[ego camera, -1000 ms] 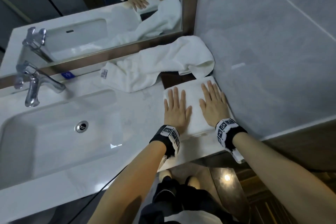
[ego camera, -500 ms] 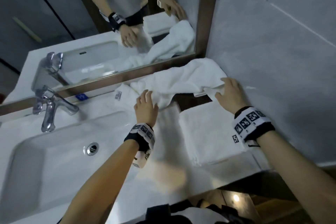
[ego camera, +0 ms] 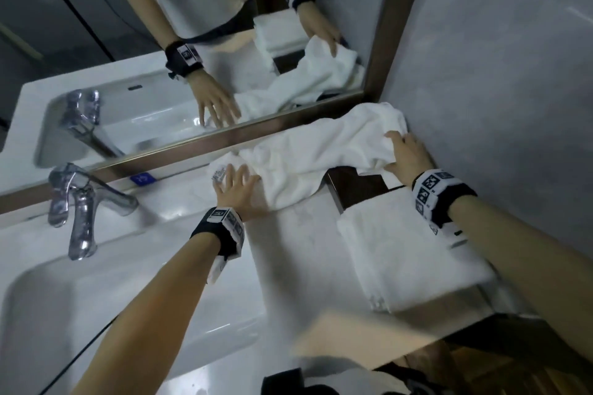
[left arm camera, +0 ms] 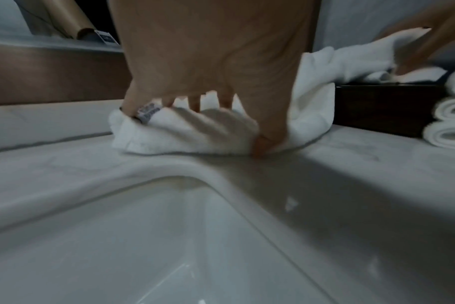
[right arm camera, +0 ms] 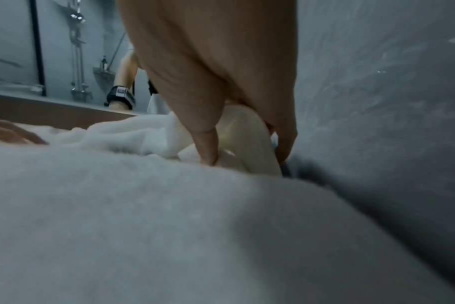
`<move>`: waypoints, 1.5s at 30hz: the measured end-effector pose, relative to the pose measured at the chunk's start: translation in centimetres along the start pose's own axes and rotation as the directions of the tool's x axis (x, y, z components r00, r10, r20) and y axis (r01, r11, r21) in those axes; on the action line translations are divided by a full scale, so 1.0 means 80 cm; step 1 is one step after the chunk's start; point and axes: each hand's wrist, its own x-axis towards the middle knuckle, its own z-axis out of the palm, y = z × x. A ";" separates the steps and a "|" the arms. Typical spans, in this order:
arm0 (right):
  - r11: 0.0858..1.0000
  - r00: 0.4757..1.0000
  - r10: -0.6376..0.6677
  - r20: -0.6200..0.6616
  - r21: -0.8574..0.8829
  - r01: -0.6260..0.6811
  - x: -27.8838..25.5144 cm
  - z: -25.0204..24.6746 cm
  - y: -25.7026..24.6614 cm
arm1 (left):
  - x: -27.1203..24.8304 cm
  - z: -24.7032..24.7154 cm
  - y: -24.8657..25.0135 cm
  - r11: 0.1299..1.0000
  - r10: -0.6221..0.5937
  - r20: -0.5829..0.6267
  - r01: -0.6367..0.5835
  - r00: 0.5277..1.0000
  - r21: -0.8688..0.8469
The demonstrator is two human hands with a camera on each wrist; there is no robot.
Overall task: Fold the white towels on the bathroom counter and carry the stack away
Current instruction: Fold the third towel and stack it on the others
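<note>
Both hands have left the folded towel (ego camera: 407,253), nearest on the worktop (ego camera: 288,234), and reached back to the crumpled towel (ego camera: 314,151) by the mirror (ego camera: 128,58). Left hand (ego camera: 236,192) grips its labelled end; right hand (ego camera: 406,155) pinches the far corner. A lifted towel could slip, or trail into the sink (ego camera: 112,314).

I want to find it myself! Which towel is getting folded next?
Find the mirror. Right under it on the counter lies the crumpled towel, with the hands at its two ends. The folded stack nearer you is flat and neat; this one is rumpled.
</note>
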 end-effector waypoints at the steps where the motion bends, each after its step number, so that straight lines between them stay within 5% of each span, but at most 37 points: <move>1: 0.999 1.000 -0.028 0.003 0.029 0.028 0.002 0.002 -0.004 | 0.002 0.001 0.000 0.999 0.040 -0.063 -0.039 0.997 0.011; 5: 0.977 0.997 0.026 -0.078 0.215 -0.009 0.004 -0.009 -0.021 | 0.006 -0.011 0.006 0.990 0.075 -0.309 -0.108 0.948 -0.094; 8: 0.903 0.974 0.162 -0.160 0.423 -0.081 0.011 -0.035 -0.033 | 0.005 -0.044 0.007 0.907 -0.176 -0.369 0.004 0.913 -0.421; 11: 0.670 0.953 0.288 -0.089 0.730 -0.135 0.016 -0.069 -0.050 | 0.005 -0.082 0.003 0.677 -0.387 -0.272 0.071 0.881 -0.733; 15: 0.367 0.958 0.281 0.047 0.918 -0.152 0.010 -0.108 -0.071 | 0.002 -0.113 -0.002 0.316 -0.532 -0.081 0.109 0.843 -0.943; 18: 0.216 0.968 0.219 0.125 0.961 -0.173 0.008 -0.122 -0.074 | -0.008 -0.114 -0.006 0.222 -0.508 0.035 0.170 0.860 -0.960; 23: 0.225 0.977 0.199 0.074 0.967 -0.119 -0.004 -0.106 -0.066 | -0.040 -0.079 -0.005 0.254 -0.489 0.174 0.330 0.855 -0.909; 26: 0.319 0.991 0.096 0.094 0.940 -0.121 -0.013 -0.084 -0.067 | -0.060 -0.047 0.006 0.272 -0.510 0.289 0.471 0.810 -0.839; 28: 0.375 0.992 0.067 0.104 0.919 -0.122 -0.018 -0.068 -0.067 | -0.079 -0.025 0.022 0.320 -0.596 0.237 0.498 0.767 -0.806; 31: 0.383 0.994 0.018 0.108 0.918 -0.107 -0.021 -0.047 -0.068 | -0.106 0.005 0.046 0.508 -0.630 0.106 0.512 0.769 -0.692; 37: 0.712 0.996 -0.068 -0.051 0.697 0.084 -0.024 -0.025 -0.063 | -0.124 0.036 0.057 0.374 -0.641 0.312 0.641 0.701 -0.671; 41: 0.867 0.993 -0.108 -0.053 0.483 0.121 -0.017 -0.022 -0.052 | -0.126 0.027 0.048 0.529 -0.681 0.060 0.547 0.730 -0.649; 45: 0.861 0.999 -0.050 0.002 0.506 0.042 -0.002 -0.030 -0.049 | -0.121 0.013 0.042 0.564 -0.535 0.000 0.357 0.845 -0.745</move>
